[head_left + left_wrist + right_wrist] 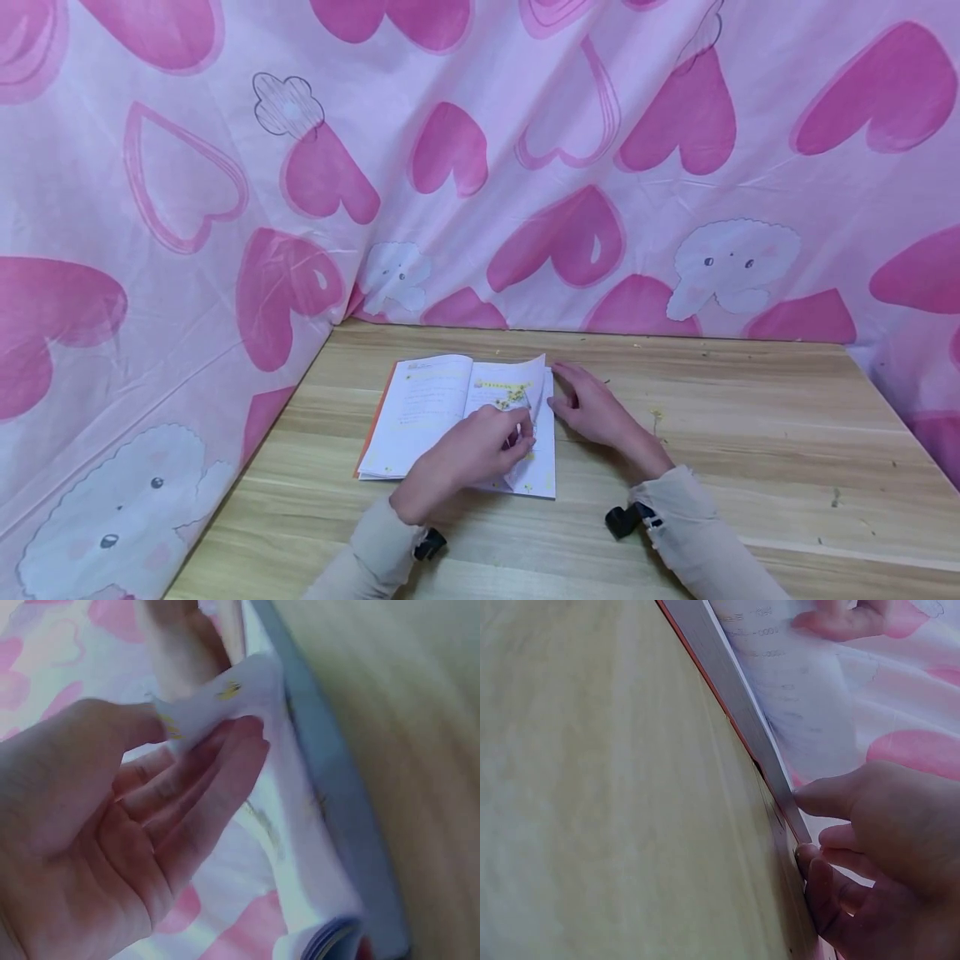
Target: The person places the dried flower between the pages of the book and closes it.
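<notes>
An open book (pixel 420 417) with an orange cover lies on the wooden table, its printed pages facing up. My left hand (pixel 480 446) is over the right-hand side and pinches a lifted page (pixel 536 383). In the left wrist view, the thumb and fingers of that hand (pixel 142 817) hold the curled edge of the page (pixel 225 690). Small yellow flowers (pixel 513 398) show on the right side; whether real or printed I cannot tell. My right hand (pixel 592 408) holds the book's right edge, thumb (pixel 829 796) against the page block (pixel 742 697), other fingers lower down.
Small plant bits, such as a thin sprig (pixel 657 417), are scattered over the wooden table (pixel 750 467) to the right. A pink heart-patterned cloth (pixel 450 225) hangs behind and to the left. Black wrist devices (pixel 622 522) sit at both sleeves.
</notes>
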`<state>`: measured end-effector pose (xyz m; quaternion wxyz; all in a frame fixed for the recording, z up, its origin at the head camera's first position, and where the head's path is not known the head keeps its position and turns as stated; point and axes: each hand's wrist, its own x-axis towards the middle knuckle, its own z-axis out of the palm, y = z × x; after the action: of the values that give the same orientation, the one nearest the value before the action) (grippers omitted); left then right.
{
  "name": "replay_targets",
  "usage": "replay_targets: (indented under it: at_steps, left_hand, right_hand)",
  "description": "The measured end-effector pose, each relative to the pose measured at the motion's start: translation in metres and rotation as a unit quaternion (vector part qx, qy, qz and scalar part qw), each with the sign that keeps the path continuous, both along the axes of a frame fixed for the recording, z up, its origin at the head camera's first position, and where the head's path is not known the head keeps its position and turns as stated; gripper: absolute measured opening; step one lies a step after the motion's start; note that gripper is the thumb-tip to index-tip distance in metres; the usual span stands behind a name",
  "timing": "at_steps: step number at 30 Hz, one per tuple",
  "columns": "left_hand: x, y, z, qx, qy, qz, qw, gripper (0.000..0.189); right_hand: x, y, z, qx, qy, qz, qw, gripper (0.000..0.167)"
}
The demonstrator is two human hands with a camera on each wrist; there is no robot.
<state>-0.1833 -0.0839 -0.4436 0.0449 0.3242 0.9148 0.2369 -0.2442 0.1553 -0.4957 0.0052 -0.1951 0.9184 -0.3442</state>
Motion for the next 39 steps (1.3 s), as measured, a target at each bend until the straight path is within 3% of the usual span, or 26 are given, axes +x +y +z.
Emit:
replay_targets:
  at_steps: [4,7,12,19,23,27,31,34,39]
  left_hand:
    - [-0.002,-0.005,0.006,0.000,0.009,-0.014,0.9999,0.017]
    - [-0.005,-0.005,0.009,0.033,0.008,-0.015,0.9993,0.022]
    - [-0.008,-0.005,0.016,0.109,0.040,0.023,0.9930,0.030]
    - [-0.010,-0.011,0.025,0.136,0.089,0.054,0.9853,0.027]
    - [-0.011,-0.015,0.029,0.138,0.091,0.052,0.9849,0.020]
    - [-0.011,-0.018,0.031,0.144,0.071,0.040,0.9862,0.008]
    - [-0.011,-0.022,0.033,0.146,0.058,0.034,0.9870,0.020]
    - [-0.013,-0.027,0.035,0.156,0.065,0.049,0.9845,0.020]
    - [-0.016,-0.036,0.041,0.182,0.082,0.099,0.9748,0.015]
  right_hand:
    - [0.000,0.000,-0.001,-0.001,-0.001,0.002,1.0000,0.065]
    - [0.000,0.001,-0.001,0.000,-0.010,0.000,0.9999,0.065]
    - [-0.001,0.001,-0.001,0.013,-0.014,-0.004,0.9998,0.065]
    - [-0.002,0.001,0.001,0.008,-0.020,-0.003,0.9998,0.066]
    - [-0.002,0.001,0.001,0.008,-0.025,-0.004,0.9996,0.066]
    - [-0.001,0.001,0.001,0.008,-0.025,-0.002,0.9997,0.065]
    - [0.000,0.001,0.002,0.009,-0.021,0.000,0.9997,0.064]
    - [0.000,0.000,0.002,0.009,-0.023,-0.001,0.9997,0.064]
    - [-0.001,0.000,0.001,0.008,-0.038,-0.008,0.9992,0.066]
